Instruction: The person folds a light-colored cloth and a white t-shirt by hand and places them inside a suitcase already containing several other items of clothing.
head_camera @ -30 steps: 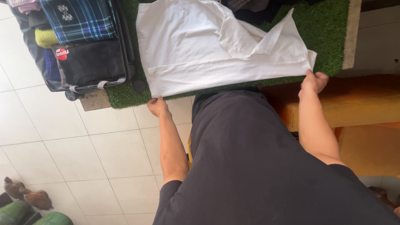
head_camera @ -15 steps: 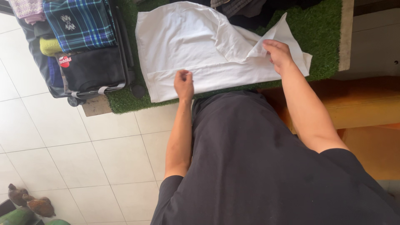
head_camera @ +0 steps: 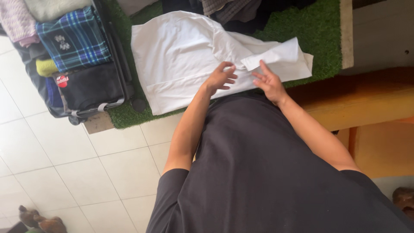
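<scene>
A white garment point(head_camera: 181, 51) lies spread on a green artificial-grass mat point(head_camera: 321, 34). Its right sleeve is folded inward across the body. My left hand point(head_camera: 221, 77) rests on the lower middle of the cloth, fingers spread and slightly curled. My right hand point(head_camera: 268, 81) lies flat beside it, fingertips at the edge of the folded sleeve. Neither hand grips the fabric. My dark shirt hides the near edge of the mat below my hands.
An open suitcase point(head_camera: 92, 88) packed with folded clothes, a blue plaid piece point(head_camera: 73, 39) among them, stands left of the mat. Dark clothes point(head_camera: 241, 11) lie at the mat's far side. An orange wooden bench point(head_camera: 366, 103) is on the right. White floor tiles point(head_camera: 64, 164) lie below.
Both hands let go of the garment's lower corners and moved inward. The right sleeve was folded over the body. Both hands now lie near the middle of the cloth.
</scene>
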